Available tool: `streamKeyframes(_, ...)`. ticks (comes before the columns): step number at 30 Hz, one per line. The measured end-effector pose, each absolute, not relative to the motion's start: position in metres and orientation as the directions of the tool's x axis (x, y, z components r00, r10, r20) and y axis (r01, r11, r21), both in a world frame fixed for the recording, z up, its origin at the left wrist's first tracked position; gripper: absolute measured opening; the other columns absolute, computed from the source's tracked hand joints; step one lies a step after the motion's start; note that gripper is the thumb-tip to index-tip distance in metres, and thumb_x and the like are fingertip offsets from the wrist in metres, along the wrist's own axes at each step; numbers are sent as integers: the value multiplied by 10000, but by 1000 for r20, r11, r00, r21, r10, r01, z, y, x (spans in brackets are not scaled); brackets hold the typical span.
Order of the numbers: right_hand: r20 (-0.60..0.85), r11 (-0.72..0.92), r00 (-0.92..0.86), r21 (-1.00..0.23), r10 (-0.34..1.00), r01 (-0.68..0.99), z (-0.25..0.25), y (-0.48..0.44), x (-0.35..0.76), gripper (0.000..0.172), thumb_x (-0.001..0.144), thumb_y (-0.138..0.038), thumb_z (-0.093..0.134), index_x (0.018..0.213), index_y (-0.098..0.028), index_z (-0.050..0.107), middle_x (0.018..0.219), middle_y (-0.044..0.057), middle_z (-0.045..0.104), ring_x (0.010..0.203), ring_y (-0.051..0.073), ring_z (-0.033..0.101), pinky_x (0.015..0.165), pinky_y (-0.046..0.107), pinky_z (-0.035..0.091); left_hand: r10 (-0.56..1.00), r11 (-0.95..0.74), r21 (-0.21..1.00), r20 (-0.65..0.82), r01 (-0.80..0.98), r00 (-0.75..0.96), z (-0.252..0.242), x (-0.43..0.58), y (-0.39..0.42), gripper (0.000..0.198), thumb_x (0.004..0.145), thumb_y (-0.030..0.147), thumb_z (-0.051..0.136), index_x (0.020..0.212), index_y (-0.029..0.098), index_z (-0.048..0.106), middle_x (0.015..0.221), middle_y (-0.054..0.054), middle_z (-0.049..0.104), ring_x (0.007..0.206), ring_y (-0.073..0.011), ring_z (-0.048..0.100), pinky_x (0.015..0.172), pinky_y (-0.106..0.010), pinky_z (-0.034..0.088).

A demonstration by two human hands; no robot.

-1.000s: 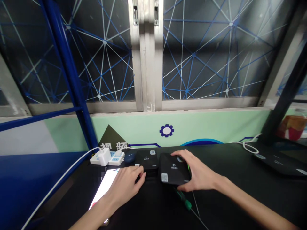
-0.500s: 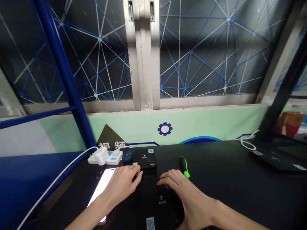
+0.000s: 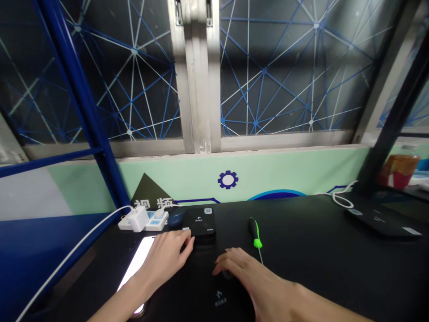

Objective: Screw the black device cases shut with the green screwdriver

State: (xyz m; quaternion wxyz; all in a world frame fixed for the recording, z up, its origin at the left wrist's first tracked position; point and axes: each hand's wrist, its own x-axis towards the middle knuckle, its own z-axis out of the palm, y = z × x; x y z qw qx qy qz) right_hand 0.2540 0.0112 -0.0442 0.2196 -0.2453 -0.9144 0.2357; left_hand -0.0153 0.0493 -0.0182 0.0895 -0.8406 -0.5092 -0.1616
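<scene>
My right hand (image 3: 246,275) curves over the far right side of a flat black box (image 3: 219,308) with a small pale logo, its fingers gripping that edge. The near part of this box runs out of the bottom of the view. My left hand (image 3: 170,250) rests on the dark table with loosely bent fingers, thumb apart, holding nothing I can see. Its fingertips are by the near left corner of a second black box (image 3: 199,222). Under the left wrist, partly covered, lies a phone with a bright white screen (image 3: 139,259). A black and green screwdriver (image 3: 256,232) lies beyond my right hand.
A white power strip (image 3: 157,221) with a plugged-in white charger (image 3: 138,219) stands at the back left, beside a dark blue rounded object (image 3: 175,218). Another flat black device (image 3: 382,221) and a white cable (image 3: 343,200) lie at the right. A blue frame post (image 3: 82,112) rises at left.
My right hand has drawn the near black box toward me and slightly left, uncovering the screwdriver's shaft. The left hand stays nearly in place. The whole view has shifted slightly.
</scene>
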Motion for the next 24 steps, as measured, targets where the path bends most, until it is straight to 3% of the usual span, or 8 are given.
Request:
streamKeyframes(5, 283, 737, -728, -524, 624, 427, -44, 16, 255, 911, 433, -457, 840, 1229, -236, 457, 1185, 71, 502, 1042, 277, 489, 956, 393, 403, 842, -453, 21, 338, 891, 420, -18, -15, 49, 312, 988, 303, 399, 689, 215, 423, 606, 25, 556, 528, -176, 551, 511, -272, 188)
streamKeyframes(9, 253, 688, -685, -537, 683, 488, -38, 22, 261, 864, 455, -462, 863, 1187, -240, 461, 1143, 50, 491, 1017, 250, 493, 896, 350, 436, 850, -453, 23, 312, 891, 424, -18, -14, 48, 329, 988, 302, 394, 672, 211, 398, 597, 23, 537, 512, -161, 524, 504, -269, 184)
streamKeyframes(18, 246, 699, -703, -534, 667, 476, -36, 35, 274, 880, 457, -393, 866, 1216, -247, 445, 1185, 50, 487, 1054, 252, 493, 908, 362, 449, 855, -470, 47, 272, 881, 442, -21, -14, 49, 303, 984, 285, 397, 694, 206, 439, 636, 18, 568, 530, -153, 527, 505, -264, 198)
streamKeyframes(24, 245, 710, -706, -501, 665, 495, -34, 34, 274, 874, 507, -445, 859, 1261, -237, 469, 1256, 73, 496, 1108, 275, 504, 961, 395, 445, 842, -497, 55, 271, 866, 466, -23, -14, 46, 281, 982, 271, 409, 713, 206, 460, 646, 20, 582, 547, -158, 553, 513, -266, 206)
